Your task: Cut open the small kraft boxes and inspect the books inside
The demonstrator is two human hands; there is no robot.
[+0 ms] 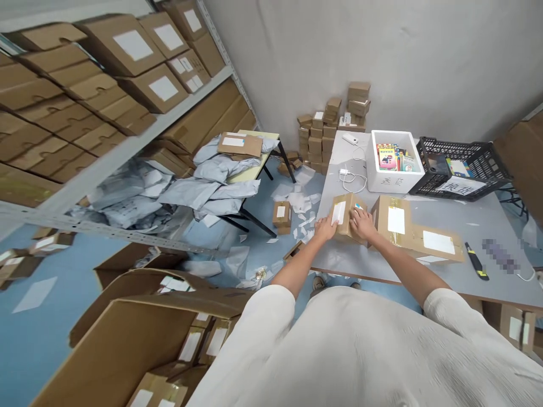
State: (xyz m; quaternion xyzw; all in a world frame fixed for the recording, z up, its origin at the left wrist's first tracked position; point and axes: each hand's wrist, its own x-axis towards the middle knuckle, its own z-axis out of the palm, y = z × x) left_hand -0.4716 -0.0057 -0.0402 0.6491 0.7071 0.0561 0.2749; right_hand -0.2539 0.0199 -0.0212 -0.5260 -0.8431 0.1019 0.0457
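A small taped cardboard box (346, 225) with a white label rests near the front edge of the grey table (428, 208). My left hand (326, 228) grips its left side, low by the label. From the right, my right hand (362, 223) holds the box with bent fingers, by a small blue-and-white sticker on it. Immediately right of that hand stands a larger taped box (384, 223) with a white label. A flatter labelled box (449, 246) lies beside it.
Toward the table's back are a white foam box (394, 182) of colourful packs and a black crate (487, 161). A yellow-black utility knife (477, 263) lies at right. Grey mailer bags (189, 192) cover a low table at left. Large open cartons (127, 339) stand behind my left side.
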